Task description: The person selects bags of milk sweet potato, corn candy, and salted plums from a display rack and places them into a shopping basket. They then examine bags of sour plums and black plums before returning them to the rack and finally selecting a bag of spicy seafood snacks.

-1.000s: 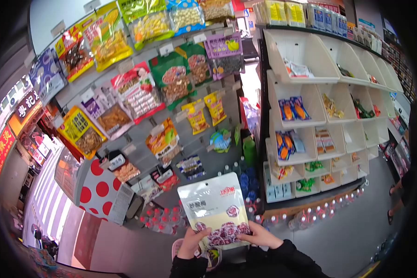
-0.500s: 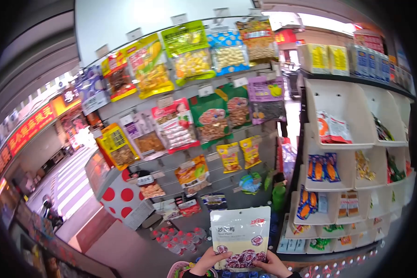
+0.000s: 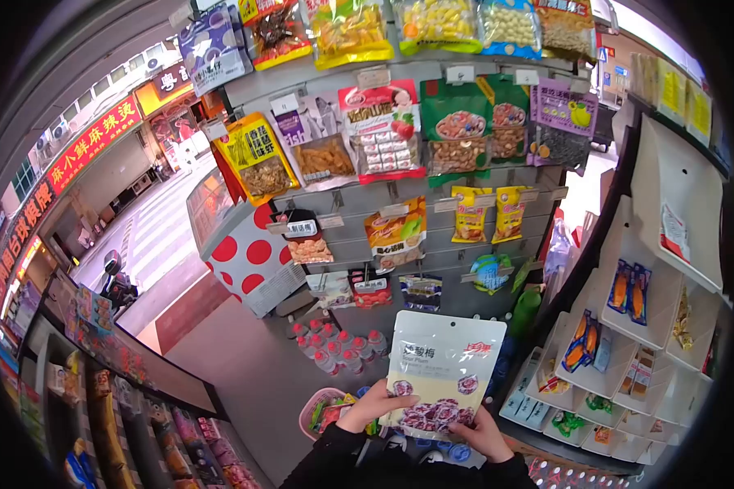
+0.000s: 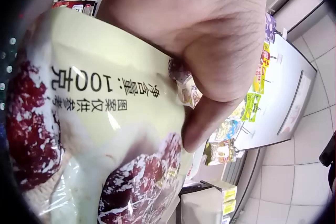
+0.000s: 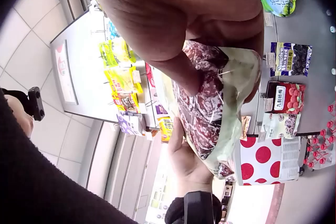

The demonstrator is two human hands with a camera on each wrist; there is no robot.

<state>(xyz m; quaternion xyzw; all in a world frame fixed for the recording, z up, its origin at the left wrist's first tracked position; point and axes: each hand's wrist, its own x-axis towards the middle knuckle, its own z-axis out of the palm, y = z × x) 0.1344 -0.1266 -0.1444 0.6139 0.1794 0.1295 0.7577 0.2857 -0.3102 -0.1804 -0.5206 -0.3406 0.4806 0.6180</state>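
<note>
A white and pale yellow bag of sour plums (image 3: 440, 371) is held upright in front of the body, its printed front toward the head camera. My left hand (image 3: 377, 406) grips its lower left edge, thumb across the front. At the lower right edge my right hand (image 3: 483, 433) pinches it the same way. In the left wrist view the left thumb presses on the bag (image 4: 105, 108) beside the printed plums. The right wrist view has the right hand (image 5: 173, 19) curled round the bag's corner, with the left hand (image 5: 189, 169) at the opposite side.
Snack bags such as a red and white candy bag (image 3: 381, 130) hang on a grey slatted wall ahead. White bins (image 3: 677, 204) with packets stand at the right. Below are red-capped bottles (image 3: 334, 346) and a pink basket (image 3: 314, 416) with packets. Shelves (image 3: 130, 424) line the lower left.
The head view has swung left, bringing the street, the lower left shelves and more of the basket into sight. Both hands keep hold of the sour plum bag.
</note>
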